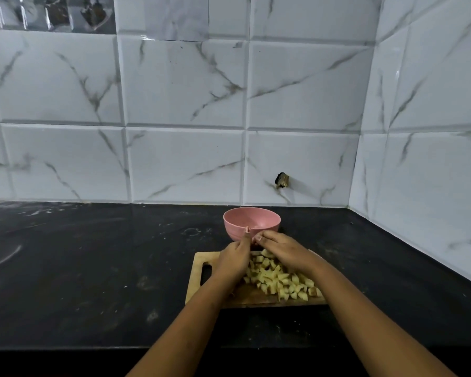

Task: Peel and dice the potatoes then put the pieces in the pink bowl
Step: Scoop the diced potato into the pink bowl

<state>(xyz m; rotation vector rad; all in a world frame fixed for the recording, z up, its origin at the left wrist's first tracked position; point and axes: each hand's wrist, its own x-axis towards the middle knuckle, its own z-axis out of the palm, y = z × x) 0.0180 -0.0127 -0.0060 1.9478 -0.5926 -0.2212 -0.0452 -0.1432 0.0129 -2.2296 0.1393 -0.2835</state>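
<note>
The head camera looks down at a black counter point(93, 268) in a corner of white marbled wall tiles point(185, 85). One tile has a small dark chipped hole point(282, 180) low on the wall.

A wooden cutting board point(197, 261) lies flat on the counter, its handle slot at the left end. A heap of diced potato pieces point(280, 281) covers the middle and right of the board. Just behind the board's far edge stands the pink bowl point(234, 232), upright. Its inside looks bare as far as can be seen.

Both bare forearms reach forward from the bottom of the picture and meet at the far end of the heap.

The left hand point(233, 261) stands on its edge at the left side of the pieces. Its fingers are straight and pressed together, and their tips reach the front wall of the bowl near the rim.

The right hand point(283, 251) lies palm down over the far pieces. Its fingers are close together and bent down at the tips, which sit next to the left fingertips just in front of the bowl. The hand hides what is under it, so I cannot tell whether it grips any pieces.
</note>
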